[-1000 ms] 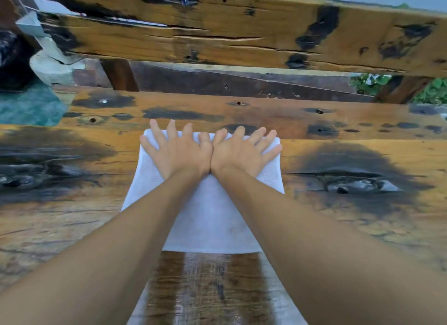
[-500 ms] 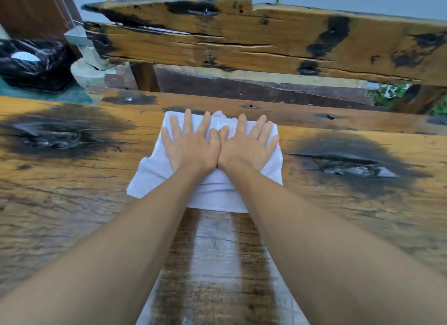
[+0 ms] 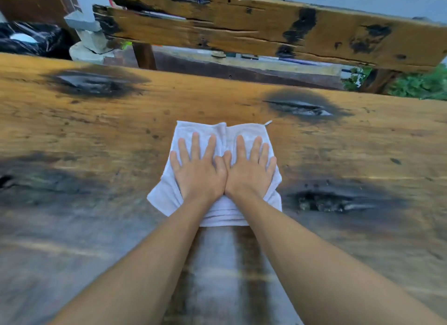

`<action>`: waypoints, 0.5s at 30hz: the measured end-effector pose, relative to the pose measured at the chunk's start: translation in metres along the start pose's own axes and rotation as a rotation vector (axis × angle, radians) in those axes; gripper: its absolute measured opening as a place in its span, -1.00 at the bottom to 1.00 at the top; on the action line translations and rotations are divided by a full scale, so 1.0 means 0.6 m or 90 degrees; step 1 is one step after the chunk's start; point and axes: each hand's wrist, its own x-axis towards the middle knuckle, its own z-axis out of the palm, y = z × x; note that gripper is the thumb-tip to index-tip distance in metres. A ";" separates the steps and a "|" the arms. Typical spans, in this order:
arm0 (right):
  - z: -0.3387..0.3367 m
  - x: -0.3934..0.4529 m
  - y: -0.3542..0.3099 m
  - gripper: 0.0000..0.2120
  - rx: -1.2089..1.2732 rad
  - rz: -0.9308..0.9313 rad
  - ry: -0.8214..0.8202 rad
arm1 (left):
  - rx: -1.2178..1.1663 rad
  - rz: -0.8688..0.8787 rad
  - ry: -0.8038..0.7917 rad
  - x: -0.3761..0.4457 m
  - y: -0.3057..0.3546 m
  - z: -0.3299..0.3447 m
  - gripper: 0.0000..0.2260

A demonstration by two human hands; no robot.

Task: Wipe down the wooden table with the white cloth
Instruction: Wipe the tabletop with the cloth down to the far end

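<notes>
Clearly the white cloth [image 3: 222, 136] is soft, light and limp: it lies bunched mid-way across the wooden table [image 3: 96, 121], creased down its middle and folded in ridges at the near edge, so it seems best worked by flat pressure rather than a pinch. Left hand [image 3: 198, 172] and right hand [image 3: 249, 172] lie palm-down on it, fingers spread, thumbs touching, gripping nothing. Its weave looks fine and meshy. Rough, amber planking carries charred black knots [image 3: 300, 107]; the nearer boards seem glossy, perhaps damp, though blur makes that uncertain.
</notes>
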 end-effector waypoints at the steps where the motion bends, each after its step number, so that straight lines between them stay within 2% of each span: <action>1: 0.000 -0.035 0.013 -0.41 -0.002 0.000 -0.003 | -0.005 -0.002 -0.002 -0.037 -0.002 -0.002 -0.49; 10: -0.010 -0.364 0.141 -0.41 -0.026 0.012 -0.039 | -0.024 -0.020 -0.046 -0.384 -0.014 -0.029 -0.49; 15: -0.014 -0.529 0.202 -0.44 -0.041 0.026 -0.018 | -0.019 -0.007 -0.088 -0.559 -0.016 -0.060 -0.46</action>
